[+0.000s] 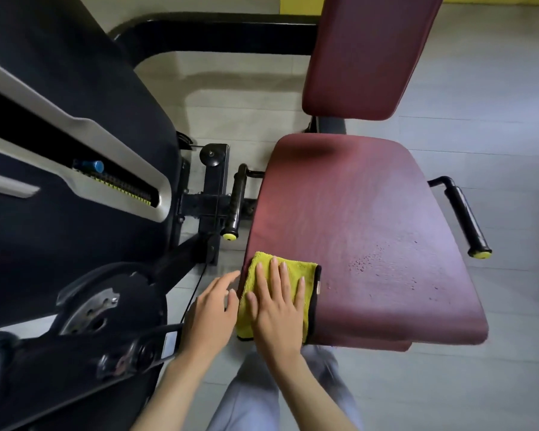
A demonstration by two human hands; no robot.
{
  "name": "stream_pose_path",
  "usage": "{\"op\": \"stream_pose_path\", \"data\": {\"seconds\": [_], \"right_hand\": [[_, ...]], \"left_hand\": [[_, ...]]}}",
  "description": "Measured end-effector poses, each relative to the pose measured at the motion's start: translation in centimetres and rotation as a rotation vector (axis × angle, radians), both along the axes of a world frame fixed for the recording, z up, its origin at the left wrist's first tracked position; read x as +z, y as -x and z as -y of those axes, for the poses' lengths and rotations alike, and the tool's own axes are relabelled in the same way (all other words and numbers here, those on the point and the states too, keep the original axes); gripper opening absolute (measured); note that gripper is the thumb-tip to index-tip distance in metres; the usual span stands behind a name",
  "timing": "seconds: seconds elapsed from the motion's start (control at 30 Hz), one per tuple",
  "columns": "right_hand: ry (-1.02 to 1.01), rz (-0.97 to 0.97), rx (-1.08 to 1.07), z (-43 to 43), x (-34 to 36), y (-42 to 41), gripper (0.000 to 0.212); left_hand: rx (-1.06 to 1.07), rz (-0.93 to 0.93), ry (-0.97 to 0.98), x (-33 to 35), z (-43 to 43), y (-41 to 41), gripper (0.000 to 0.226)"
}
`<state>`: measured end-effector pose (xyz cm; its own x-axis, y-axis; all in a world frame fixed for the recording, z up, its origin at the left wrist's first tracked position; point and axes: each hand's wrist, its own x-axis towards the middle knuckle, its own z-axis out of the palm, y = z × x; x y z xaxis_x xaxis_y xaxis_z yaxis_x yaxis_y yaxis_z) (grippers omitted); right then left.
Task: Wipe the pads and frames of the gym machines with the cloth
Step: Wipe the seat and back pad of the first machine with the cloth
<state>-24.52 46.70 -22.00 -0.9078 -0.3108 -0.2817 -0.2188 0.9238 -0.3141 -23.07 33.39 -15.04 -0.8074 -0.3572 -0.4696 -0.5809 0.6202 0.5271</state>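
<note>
A folded yellow cloth with a dark edge lies on the near left corner of the maroon seat pad. My right hand presses flat on the cloth with straight fingers. My left hand is beside it at the pad's left edge, fingers relaxed, its fingertips touching the cloth's left border. A maroon back pad stands upright behind the seat. Small wet droplets speckle the seat's right half.
Black side handles with yellow end caps flank the seat, one on the left and one on the right. The black weight-stack housing and a black pivot arm fill the left. Grey floor lies to the right.
</note>
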Motion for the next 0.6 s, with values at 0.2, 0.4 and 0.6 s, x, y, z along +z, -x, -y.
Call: {"op": "stream_pose_path", "data": {"seconds": [0.2,0.4,0.6], "right_hand": [[-0.009,-0.035,0.045,2.9,-1.1,2.0,0.076],[0.053,-0.088,0.088,-2.1,-1.7,3.6,0.073],[-0.086,-0.104,-0.102,-17.9,-1.8,7.4,0.068]], "left_hand": [[0.099,-0.041,0.072,-1.3,1.3,0.9,0.039],[0.106,-0.013,0.088,-2.7,-0.8,1.9,0.037],[0.147,-0.001,0.105,-3.3,-6.1,3.3,0.040]]}}
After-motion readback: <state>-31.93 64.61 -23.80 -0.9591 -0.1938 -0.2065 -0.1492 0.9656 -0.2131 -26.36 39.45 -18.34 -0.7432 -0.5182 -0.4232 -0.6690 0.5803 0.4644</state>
